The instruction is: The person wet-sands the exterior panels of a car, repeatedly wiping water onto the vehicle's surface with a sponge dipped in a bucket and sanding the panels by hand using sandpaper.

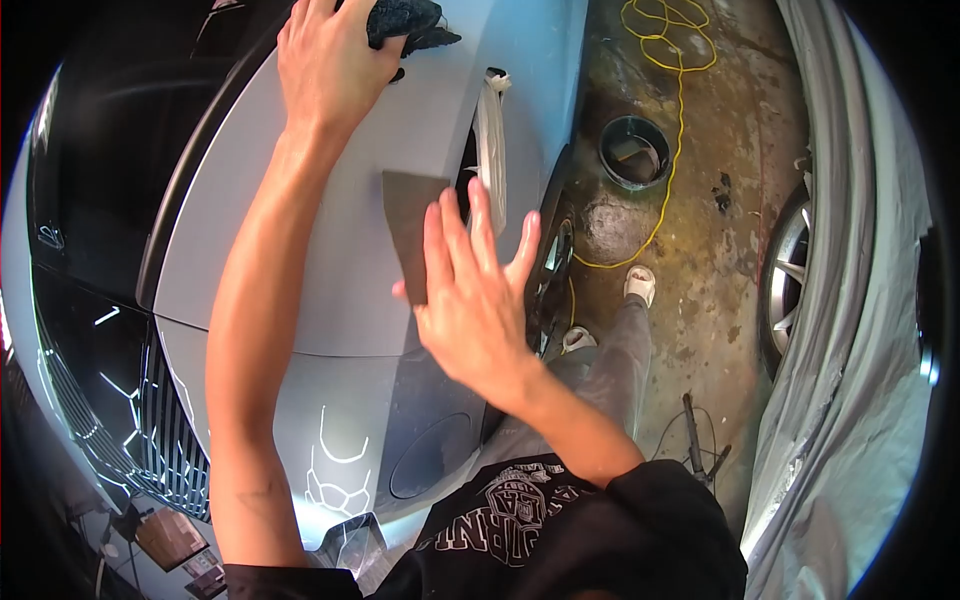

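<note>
My left hand (pixel 330 75) is at the top of the view, over the light grey car panel (pixel 330 240). Its fingers are closed around a black crumpled cloth (pixel 405 22); the fingertips are partly cut off by the frame. My right hand (pixel 475 290) is lower and to the right, fingers stretched and slightly spread. A brown-grey sheet of sandpaper (pixel 410 225) is caught at its thumb side, with the thumb tip showing at the sheet's lower left edge. Whether the sheet touches the panel I cannot tell. Beside the fingers, white masking material (pixel 491 130) edges a dark opening in the panel.
A black bucket (pixel 634 153) with liquid stands on the wet, stained floor. A yellow cord (pixel 681 130) loops past it. At right, grey sheeting (pixel 850 250) drapes over another vehicle, with its wheel (pixel 788 275) showing. A dark stand (pixel 697 440) is near its lower edge.
</note>
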The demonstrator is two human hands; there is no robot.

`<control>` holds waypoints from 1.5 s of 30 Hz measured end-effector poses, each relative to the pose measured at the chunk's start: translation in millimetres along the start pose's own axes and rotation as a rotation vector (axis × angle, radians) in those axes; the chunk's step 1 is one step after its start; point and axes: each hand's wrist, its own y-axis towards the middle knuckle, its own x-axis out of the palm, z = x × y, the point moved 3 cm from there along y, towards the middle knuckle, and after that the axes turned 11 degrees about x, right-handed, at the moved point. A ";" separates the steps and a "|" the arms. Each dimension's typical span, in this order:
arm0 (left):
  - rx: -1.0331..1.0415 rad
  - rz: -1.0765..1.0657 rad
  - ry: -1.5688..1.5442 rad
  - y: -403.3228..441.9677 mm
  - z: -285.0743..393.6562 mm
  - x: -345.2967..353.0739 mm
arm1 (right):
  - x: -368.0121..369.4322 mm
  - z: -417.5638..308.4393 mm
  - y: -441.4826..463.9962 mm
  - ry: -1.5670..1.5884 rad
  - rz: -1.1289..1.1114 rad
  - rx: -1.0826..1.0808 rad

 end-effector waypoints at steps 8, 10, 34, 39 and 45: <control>-0.040 -0.028 -0.046 -0.1 -0.4 -0.6 | -16.4 9.7 -64.4 0.287 -0.117 0.077; -0.038 -0.023 -0.052 -1.3 -0.5 -1.7 | -36.6 29.3 -38.2 0.734 0.192 0.199; 0.012 -0.021 0.061 -9.0 -8.9 12.3 | 13.9 56.0 129.4 0.216 0.082 0.155; 0.041 -0.015 0.109 -8.9 -15.1 16.7 | 20.8 40.0 71.1 0.198 0.064 0.056; 0.052 -0.011 0.100 -9.6 -12.5 17.1 | 19.7 56.2 120.1 0.221 0.065 0.115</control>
